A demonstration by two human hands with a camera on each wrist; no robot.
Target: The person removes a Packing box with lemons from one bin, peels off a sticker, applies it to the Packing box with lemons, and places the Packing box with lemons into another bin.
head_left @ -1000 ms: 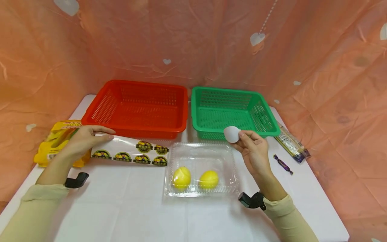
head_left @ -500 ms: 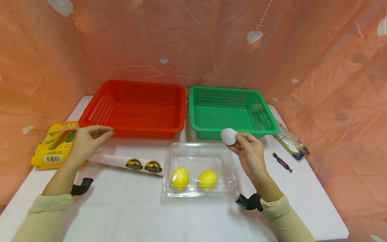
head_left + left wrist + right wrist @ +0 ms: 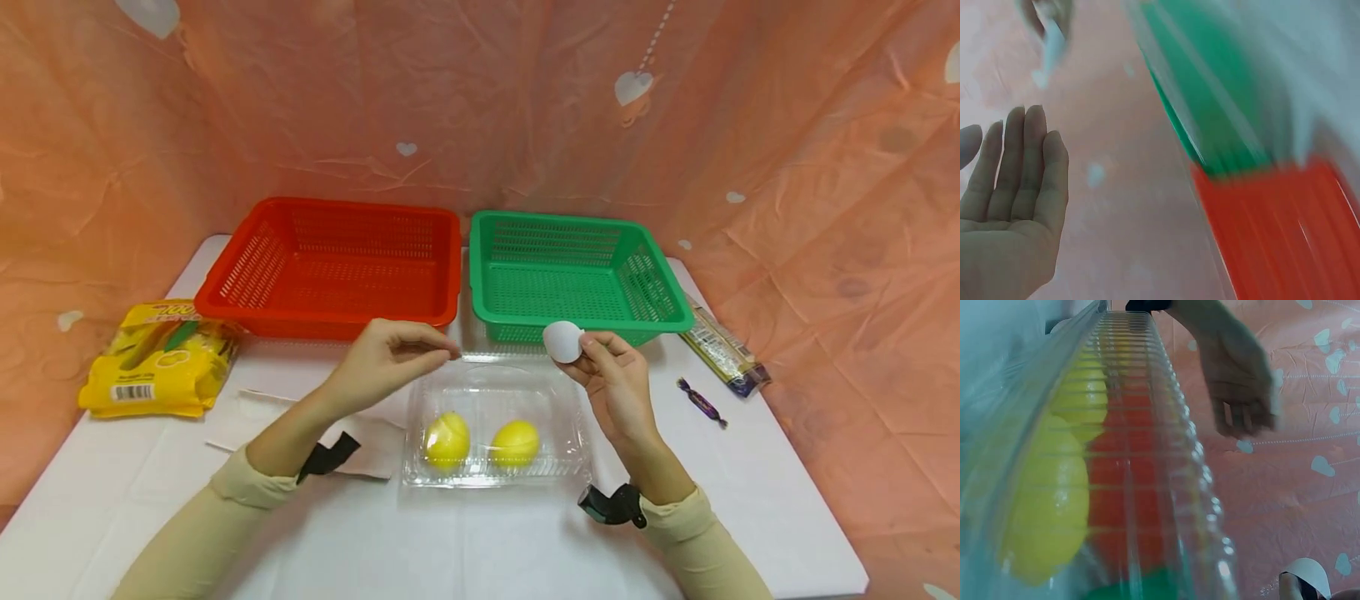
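– Clear plastic, ribbed and shiny along its walls: what do we see inside that box?

– Two smooth yellow lemons, lying apart: one rounded lemon in the left half of the box, its twin in the right half.

– And the sticker?

– We find it above the back right part of the box, thin, rounded and white on the face we see. The right hand pinches its edge between thumb and fingers.

– How do we read the left hand?

– Straight fingers, close side by side, the thumb set apart, nothing gripped. It hovers above the back left corner of the box.

– What lies left of the box?

– A flat white sheet, partly hidden from us by the forearm; farther off, a glossy, crinkled yellow packet.

– Behind the box?

– Two slotted baskets of hard plastic: the red basket to its left, the green basket to its right.

– Right of the box, we notice a twisted purple sweet and, farther off, a shiny foil pack.
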